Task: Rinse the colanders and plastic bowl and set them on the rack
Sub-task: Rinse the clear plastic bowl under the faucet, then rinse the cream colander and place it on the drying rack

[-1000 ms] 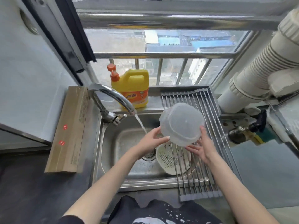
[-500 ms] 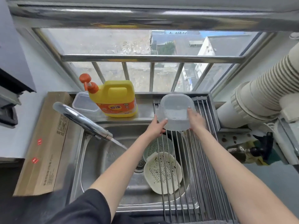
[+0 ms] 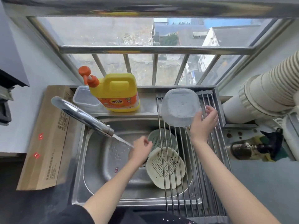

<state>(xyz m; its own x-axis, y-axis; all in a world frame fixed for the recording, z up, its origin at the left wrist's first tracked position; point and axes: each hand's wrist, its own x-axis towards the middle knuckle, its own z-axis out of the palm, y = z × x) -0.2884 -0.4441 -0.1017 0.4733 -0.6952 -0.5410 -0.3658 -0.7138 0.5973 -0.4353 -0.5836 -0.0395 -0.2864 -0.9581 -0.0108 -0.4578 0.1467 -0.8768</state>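
A clear plastic bowl (image 3: 180, 107) lies upside down at the far end of the roll-up rack (image 3: 194, 183) over the sink's right side. My right hand (image 3: 204, 122) hovers at the bowl's right edge with relaxed fingers, holding nothing. Below the rack bars in the sink lie a cream colander (image 3: 165, 168) flecked with dark bits and, behind it, a pale green colander (image 3: 161, 139). My left hand (image 3: 141, 150) hangs loosely curled above the sink, just left of the green colander, under the tap's stream.
The tap (image 3: 84, 117) runs into the steel sink (image 3: 103, 159). A yellow detergent jug (image 3: 118, 94) and a clear lidded box (image 3: 84, 99) stand on the back ledge. A cardboard box (image 3: 47, 138) lies left; a ribbed duct (image 3: 265, 94) and a dark valve (image 3: 258, 149) sit right.
Both hands have let go of the bowl, which now rests on the rack. My left hand has dropped toward the colanders in the sink; my right hand has drawn back slightly.
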